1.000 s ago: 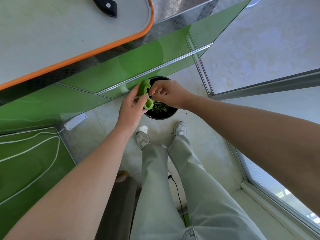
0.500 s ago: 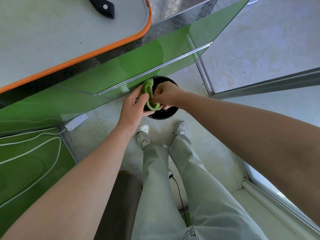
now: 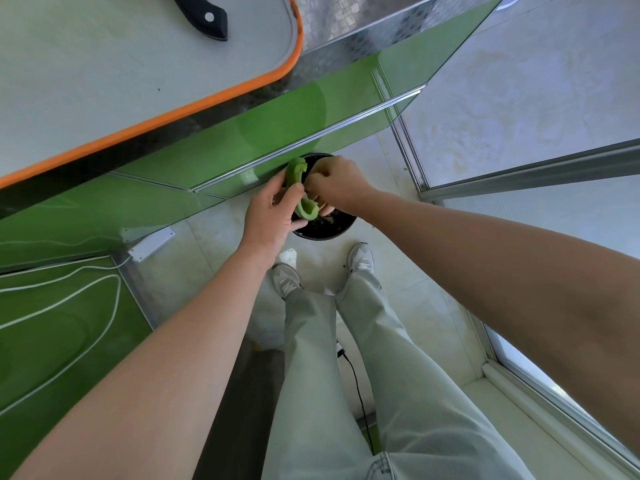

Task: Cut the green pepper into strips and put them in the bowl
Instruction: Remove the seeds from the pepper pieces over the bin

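An opened, hollow piece of green pepper (image 3: 300,190) is gripped in my left hand (image 3: 268,220), low in front of the green cabinet. My right hand (image 3: 337,185) touches the pepper from the right, its fingertips pinched at the pepper's inner side. Both hands hover over a round black container (image 3: 334,233) on the floor, which holds dark and green scraps. The knife lies on the cutting board at the top; only its black handle (image 3: 207,19) shows.
A white cutting board with an orange rim (image 3: 221,98) lies on the counter at the upper left. Green cabinet fronts (image 3: 207,140) drop below it. A white power strip (image 3: 151,242) and cable lie on the floor, and my feet (image 3: 287,280) stand just behind the container.
The pepper has turned in my left hand and now shows more of its hollow side. My right hand's fingers have shifted along its inside. Both hands stay over the black container.
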